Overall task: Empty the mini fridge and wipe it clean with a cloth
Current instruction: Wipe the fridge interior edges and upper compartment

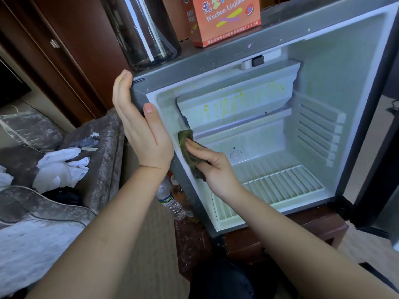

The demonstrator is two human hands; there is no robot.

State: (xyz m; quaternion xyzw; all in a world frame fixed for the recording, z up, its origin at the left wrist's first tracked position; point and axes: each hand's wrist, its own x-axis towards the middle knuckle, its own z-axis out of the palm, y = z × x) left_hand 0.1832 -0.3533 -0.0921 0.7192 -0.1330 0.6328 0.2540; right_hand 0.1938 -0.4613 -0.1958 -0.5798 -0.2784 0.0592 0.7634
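Right hand (212, 167) presses cloth (190, 152) against mini fridge (226, 57) left wall.

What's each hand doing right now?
Left hand: open, braced flat against the mini fridge at its upper left corner.
Right hand: gripping the green cloth, pressed to the inner left wall.

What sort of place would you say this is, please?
Probably a living room or guest room: a grey velvet sofa strewn with white clothes, a small grey mini fridge on a dark wooden cabinet.
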